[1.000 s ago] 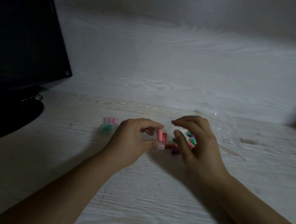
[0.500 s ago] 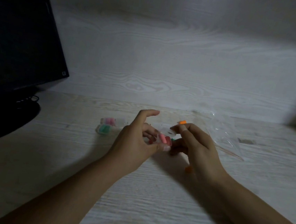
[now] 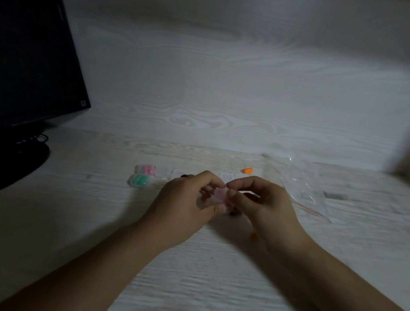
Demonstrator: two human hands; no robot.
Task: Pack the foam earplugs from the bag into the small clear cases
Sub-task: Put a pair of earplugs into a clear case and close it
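Together, both hands meet over the middle of the pale wood-grain table (image 3: 210,293), sharing one small clear case (image 3: 221,195) that looks pink inside, probably from earplugs already in it, though the dim light makes that hard to confirm. The left hand (image 3: 184,202) curls its fingers and thumb around the case from the left, and the right hand (image 3: 261,206) pinches its right edge between thumb and forefinger, so each grip is closed on the same case. Just behind the hands stands a row of empty clear cases (image 3: 227,176), partly hidden by the knuckles. To the left of that row lie two filled ones close together, a case of pink earplugs (image 3: 146,169) at the back and a case of green earplugs (image 3: 139,180) in front of it. A loose orange earplug (image 3: 247,170) lies on the table beyond the right hand, and another orange earplug (image 3: 254,236) peeks out beside the right wrist. Something dark, perhaps more earplugs, shows under the hands. The clear plastic bag (image 3: 305,190) lies flat to the right, near the right hand but apart from it. A dark monitor (image 3: 28,58) stands at the far left.
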